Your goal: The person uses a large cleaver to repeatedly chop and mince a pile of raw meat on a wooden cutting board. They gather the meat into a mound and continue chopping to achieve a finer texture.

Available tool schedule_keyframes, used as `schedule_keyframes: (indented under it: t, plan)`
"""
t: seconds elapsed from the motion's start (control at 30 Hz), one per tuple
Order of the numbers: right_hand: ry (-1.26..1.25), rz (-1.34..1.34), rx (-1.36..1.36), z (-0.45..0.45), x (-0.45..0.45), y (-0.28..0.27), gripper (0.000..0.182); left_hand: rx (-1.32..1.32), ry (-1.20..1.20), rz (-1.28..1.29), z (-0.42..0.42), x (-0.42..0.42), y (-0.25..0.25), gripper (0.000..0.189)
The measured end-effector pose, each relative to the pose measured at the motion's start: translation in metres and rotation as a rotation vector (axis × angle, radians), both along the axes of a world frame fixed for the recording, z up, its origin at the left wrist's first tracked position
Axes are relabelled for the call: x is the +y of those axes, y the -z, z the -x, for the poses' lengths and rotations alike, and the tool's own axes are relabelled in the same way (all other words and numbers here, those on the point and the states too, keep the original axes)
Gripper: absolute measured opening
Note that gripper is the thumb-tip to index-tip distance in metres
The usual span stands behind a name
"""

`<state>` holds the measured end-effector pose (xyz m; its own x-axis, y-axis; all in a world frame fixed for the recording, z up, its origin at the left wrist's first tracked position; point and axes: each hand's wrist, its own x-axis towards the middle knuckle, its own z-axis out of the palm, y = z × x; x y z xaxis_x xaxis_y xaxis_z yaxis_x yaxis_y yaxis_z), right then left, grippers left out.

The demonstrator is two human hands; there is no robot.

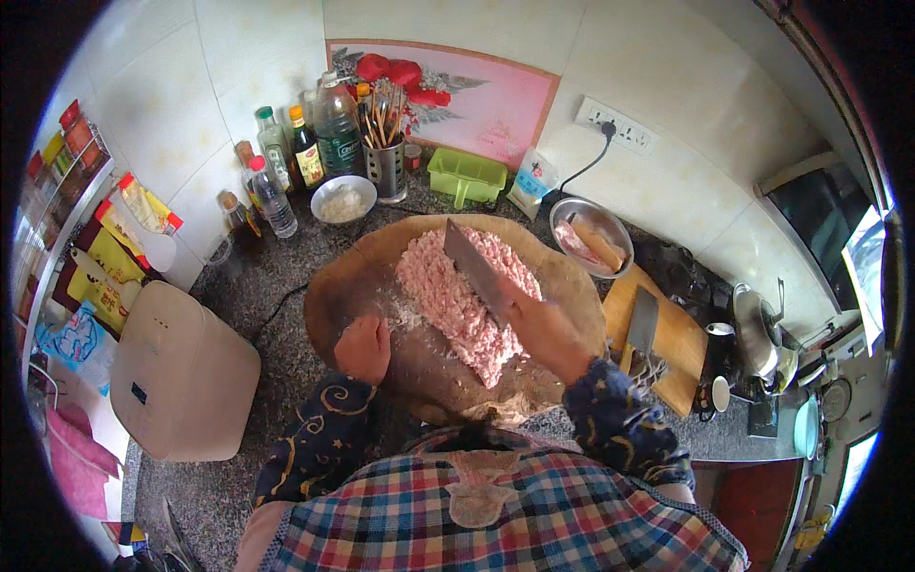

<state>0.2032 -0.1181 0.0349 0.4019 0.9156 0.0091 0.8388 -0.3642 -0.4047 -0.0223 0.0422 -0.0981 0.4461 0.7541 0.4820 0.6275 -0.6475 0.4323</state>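
Note:
Minced pink meat (pixel 436 286) lies in a thick slab across a large round wooden chopping block (pixel 572 286). My right hand (pixel 536 322) is closed around the handle end of a cleaver (pixel 472 268), whose blade rests on or just above the meat; the exact contact cannot be told. To the left of the meat, my left hand (pixel 364 349) is curled into a loose fist on the block, with nothing visible in it. Small white bits are scattered on the wood between that hand and the meat.
Behind the block stand a white bowl (pixel 344 200), bottles (pixel 307 154), a chopstick holder (pixel 386 170), a green plastic basket (pixel 467 179) and a metal bowl of meat (pixel 591 237). A second cleaver (pixel 643 322) lies on a wooden board (pixel 675 343) at right. A beige bin (pixel 186 379) stands left.

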Motion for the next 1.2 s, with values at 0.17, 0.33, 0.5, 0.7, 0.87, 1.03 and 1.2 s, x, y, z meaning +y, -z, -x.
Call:
schedule_keyframes:
  t: [0.17,0.33,0.5,0.7,0.87,1.03,1.2]
  plan:
    - [0.028,-0.26,-0.094,0.005,-0.014,-0.041,0.05,-0.004,-0.022,-0.072,-0.002,0.003,0.007,0.019]
    - [0.062,-0.082,-0.111,-0.008,-0.018,0.005,0.05,-0.031,0.002,-0.08,-0.005,0.002,0.001,0.018]
    - [-0.033,-0.301,-0.114,-0.016,-0.019,-0.035,0.045,0.018,-0.048,-0.057,0.001,0.002,0.011,0.019]
    - [0.048,-0.064,-0.091,-0.017,-0.036,0.022,0.056,0.045,0.002,0.008,-0.002,-0.001,0.004,0.018]
    - [0.044,-0.32,-0.029,-0.019,-0.037,-0.046,0.05,-0.01,-0.041,-0.04,-0.001,0.003,0.008,0.02]
    - [0.247,0.123,0.001,-0.011,-0.033,0.005,0.052,0.057,-0.012,0.007,-0.005,0.002,0.001,0.017]
    - [0.051,-0.295,-0.086,-0.039,-0.033,-0.01,0.05,-0.009,0.009,-0.008,0.001,0.003,0.005,0.021]
